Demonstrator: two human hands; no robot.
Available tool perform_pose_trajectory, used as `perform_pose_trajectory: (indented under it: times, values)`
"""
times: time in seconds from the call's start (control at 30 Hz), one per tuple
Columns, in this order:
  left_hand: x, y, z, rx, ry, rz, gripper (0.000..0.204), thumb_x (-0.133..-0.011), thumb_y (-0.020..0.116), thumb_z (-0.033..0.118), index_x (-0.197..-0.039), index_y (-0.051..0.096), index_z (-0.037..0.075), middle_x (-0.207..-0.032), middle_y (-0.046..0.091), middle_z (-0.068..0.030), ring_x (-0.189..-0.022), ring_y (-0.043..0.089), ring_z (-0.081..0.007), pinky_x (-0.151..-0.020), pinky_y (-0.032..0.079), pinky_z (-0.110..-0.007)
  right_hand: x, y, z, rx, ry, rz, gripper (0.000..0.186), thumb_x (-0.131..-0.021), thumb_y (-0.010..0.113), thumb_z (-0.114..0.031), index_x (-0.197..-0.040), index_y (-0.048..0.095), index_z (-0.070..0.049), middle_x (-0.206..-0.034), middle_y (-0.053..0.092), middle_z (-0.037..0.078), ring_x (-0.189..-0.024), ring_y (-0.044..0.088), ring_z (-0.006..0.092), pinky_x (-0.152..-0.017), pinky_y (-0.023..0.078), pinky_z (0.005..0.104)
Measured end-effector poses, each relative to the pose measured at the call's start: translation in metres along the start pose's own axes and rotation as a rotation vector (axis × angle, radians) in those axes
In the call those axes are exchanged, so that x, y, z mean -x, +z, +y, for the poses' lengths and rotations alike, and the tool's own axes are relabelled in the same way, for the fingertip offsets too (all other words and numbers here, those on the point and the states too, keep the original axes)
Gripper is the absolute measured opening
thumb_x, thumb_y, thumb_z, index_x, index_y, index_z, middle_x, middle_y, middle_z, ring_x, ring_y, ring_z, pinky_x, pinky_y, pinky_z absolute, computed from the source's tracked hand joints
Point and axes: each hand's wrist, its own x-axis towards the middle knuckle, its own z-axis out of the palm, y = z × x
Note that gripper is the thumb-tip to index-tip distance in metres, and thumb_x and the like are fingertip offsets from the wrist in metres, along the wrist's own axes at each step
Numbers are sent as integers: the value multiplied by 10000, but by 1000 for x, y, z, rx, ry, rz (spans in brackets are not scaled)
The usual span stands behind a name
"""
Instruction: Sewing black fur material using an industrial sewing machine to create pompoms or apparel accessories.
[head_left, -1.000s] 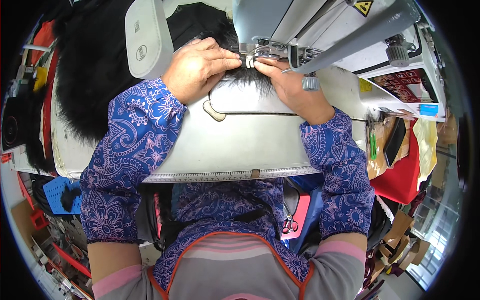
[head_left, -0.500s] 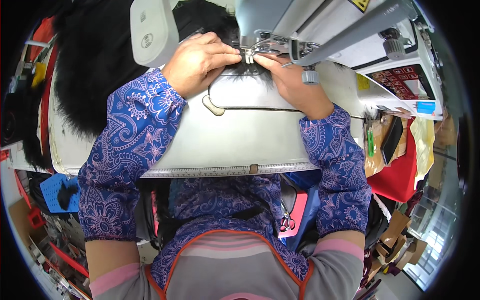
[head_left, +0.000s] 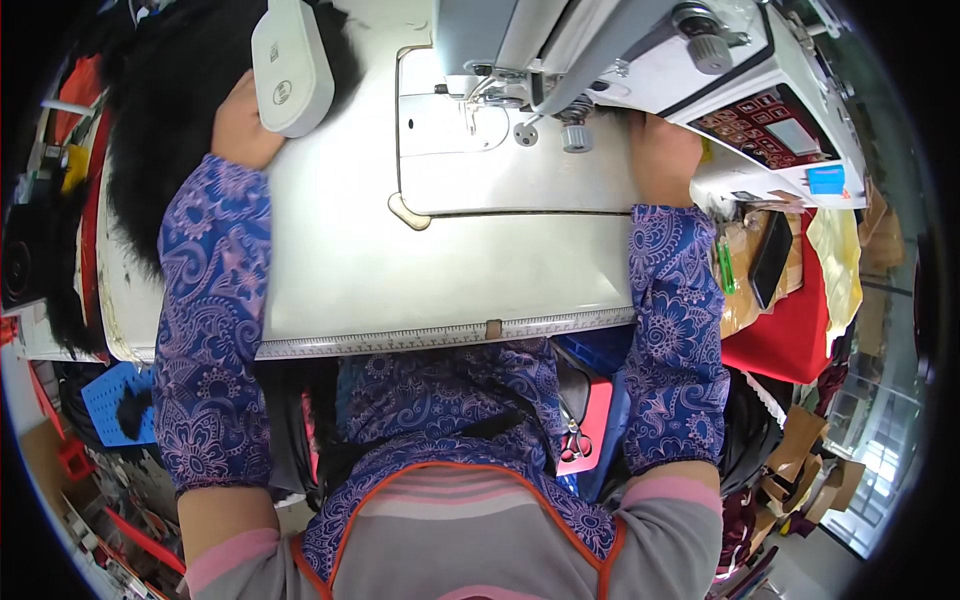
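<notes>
My left hand lies at the edge of the black fur piece on the left of the sewing table. A white oblong device above hides its fingers, so its grip does not show. On the right, my right hand reaches under the arm of the sewing machine, its fingers out of sight behind the machine. Between the hands, the needle and presser foot stand over the bare needle plate. The fur no longer lies beneath them.
A measuring tape runs along the white table's front edge. To the right are a control panel, a dark phone-like slab, green snips and red cloth. Scissors hang below the table near my lap.
My left hand and the black fur have moved left, away from the presser foot. My right hand has left the needle area and gone right, under the machine arm.
</notes>
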Motion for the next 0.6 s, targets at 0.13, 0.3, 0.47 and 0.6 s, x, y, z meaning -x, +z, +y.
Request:
perform_pose_trajectory:
  times: [0.13,0.3,0.47,0.6]
  values:
    - [29,-39,29,210,-11,-124,251,-811,686,81,-620,545,1,-635,502,-109,-664,500,-262,-598,400,-345,-4,-10,3,-200,-31,193,196,-885,646,-235,-938,678,-49,-801,661,217,-686,641,405,-614,523,468]
    - [48,-64,59,15,194,-40,180,-785,717,109,-689,580,44,-723,554,-105,-767,557,-292,-726,467,-375,5,-53,-8,-297,43,76,182,-881,657,-144,-1039,657,-53,-808,652,211,-710,627,424,-632,501,478]
    - [62,-62,113,71,220,248,177,-737,745,34,-885,648,37,-900,639,-110,-905,606,-323,-870,489,-438,9,-85,-4,-438,-136,84,243,-823,661,-44,-1065,657,-59,-872,647,186,-821,623,387,-738,487,464]
    - [68,-32,193,342,158,15,447,-657,747,8,-1085,629,60,-1055,632,-126,-932,614,-332,-824,503,-416,22,-118,-32,-533,-247,-68,319,-726,694,-14,-1037,664,-78,-850,640,159,-831,616,355,-814,492,429]
